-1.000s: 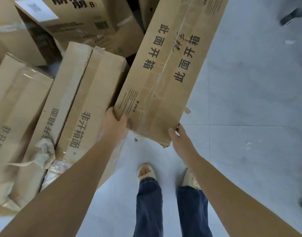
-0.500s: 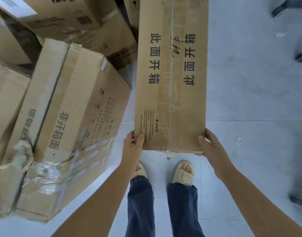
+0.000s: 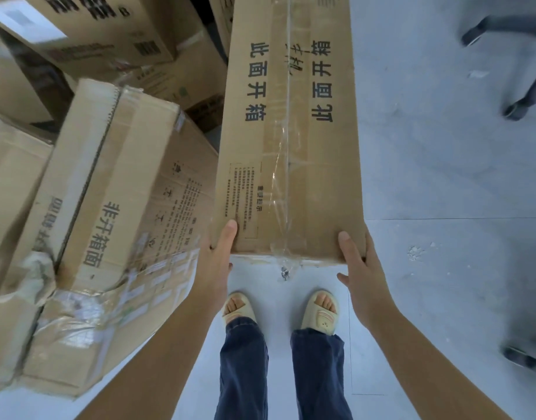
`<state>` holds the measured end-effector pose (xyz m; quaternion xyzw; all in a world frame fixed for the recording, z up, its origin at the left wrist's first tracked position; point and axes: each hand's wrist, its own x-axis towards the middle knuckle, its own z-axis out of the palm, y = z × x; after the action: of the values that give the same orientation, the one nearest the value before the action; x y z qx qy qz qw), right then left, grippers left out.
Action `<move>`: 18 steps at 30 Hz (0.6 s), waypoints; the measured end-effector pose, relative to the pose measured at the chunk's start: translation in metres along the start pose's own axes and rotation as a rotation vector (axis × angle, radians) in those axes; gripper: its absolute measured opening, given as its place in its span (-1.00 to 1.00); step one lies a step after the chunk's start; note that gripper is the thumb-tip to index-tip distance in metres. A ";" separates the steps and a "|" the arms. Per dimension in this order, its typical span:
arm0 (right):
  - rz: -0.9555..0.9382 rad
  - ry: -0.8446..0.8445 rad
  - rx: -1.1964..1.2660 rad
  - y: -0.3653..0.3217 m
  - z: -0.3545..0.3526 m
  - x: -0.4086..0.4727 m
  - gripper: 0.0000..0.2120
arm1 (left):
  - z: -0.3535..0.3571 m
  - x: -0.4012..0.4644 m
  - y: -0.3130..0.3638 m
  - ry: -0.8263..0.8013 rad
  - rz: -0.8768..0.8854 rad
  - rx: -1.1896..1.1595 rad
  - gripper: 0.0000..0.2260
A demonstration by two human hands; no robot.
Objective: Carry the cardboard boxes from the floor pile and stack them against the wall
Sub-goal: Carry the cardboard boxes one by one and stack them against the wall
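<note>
Nearest, two legs in dark blue trousers [image 3: 278, 368] stand on the pale grey floor [image 3: 442, 283], each foot in a cream slipper [image 3: 319, 313]. Both bare forearms reach up from the bottom edge toward a long cardboard box [image 3: 291, 131] held above the feet.

The left hand [image 3: 218, 262] grips the box's near left corner: its thumb lies flat on the top face beside a printed notice panel, and the remaining fingers go under the edge, hidden from sight. The right hand [image 3: 359, 268] grips the near right corner in the same way, thumb laid on the top face, the other fingers wrapped around the side and underneath, so how far they curl cannot be told. A loose scrap of clear tape [image 3: 284, 269] hangs from the near edge between the two hands.

The box runs straight away from the person, its far end cut off by the top of the view. Clear tape runs along its middle seam, with large black printed characters on either side.

To the left lies the floor pile [image 3: 103, 207]: several tan boxes tilted against one another, the nearest wrapped in crumpled tape at its near end. Farther left and beyond, more printed cartons [image 3: 109, 34] are heaped.

At the far right, the dark legs and castors of a chair base [image 3: 527, 95] rest on the floor.
</note>
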<state>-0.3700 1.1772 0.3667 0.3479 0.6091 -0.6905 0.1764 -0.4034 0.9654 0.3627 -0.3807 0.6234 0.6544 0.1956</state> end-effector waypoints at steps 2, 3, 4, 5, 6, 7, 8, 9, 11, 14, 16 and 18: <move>-0.051 0.073 0.043 -0.024 0.005 -0.013 -0.65 | 0.007 -0.018 0.027 0.000 -0.032 -0.065 -0.55; -0.073 0.110 0.051 -0.038 0.007 -0.019 -0.68 | 0.009 -0.026 0.040 0.000 -0.038 -0.079 -0.54; -0.088 0.140 0.056 -0.049 0.008 -0.024 -0.71 | 0.011 -0.034 0.051 0.004 -0.042 -0.090 -0.58; -0.103 0.165 0.060 -0.065 0.010 -0.034 -0.76 | 0.010 -0.046 0.065 0.003 -0.042 -0.101 -0.62; -0.114 0.177 0.063 -0.077 0.012 -0.040 -0.81 | 0.009 -0.054 0.075 -0.001 -0.042 -0.108 -0.65; -0.121 0.184 0.060 -0.085 0.012 -0.045 -0.85 | 0.009 -0.061 0.081 -0.005 -0.044 -0.106 -0.67; -0.128 0.185 0.061 -0.092 0.012 -0.051 -0.87 | 0.008 -0.068 0.085 -0.003 -0.039 -0.099 -0.68; -0.145 0.189 0.062 -0.100 0.013 -0.061 -0.88 | 0.006 -0.079 0.091 -0.011 -0.029 -0.102 -0.68; -0.189 0.187 0.048 -0.124 0.017 -0.093 -0.86 | -0.004 -0.110 0.113 -0.040 -0.005 -0.111 -0.66; -0.260 0.191 0.053 -0.164 0.025 -0.138 -0.89 | -0.014 -0.148 0.151 -0.090 0.042 -0.136 -0.64; -0.324 0.189 0.058 -0.192 0.030 -0.165 -0.89 | -0.022 -0.173 0.176 -0.115 0.095 -0.155 -0.62; -0.390 0.175 0.056 -0.215 0.033 -0.192 -0.81 | -0.027 -0.199 0.195 -0.132 0.180 -0.166 -0.62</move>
<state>-0.3887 1.1529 0.6556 0.2868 0.6585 -0.6953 -0.0240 -0.4134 0.9539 0.6422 -0.2942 0.5848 0.7421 0.1443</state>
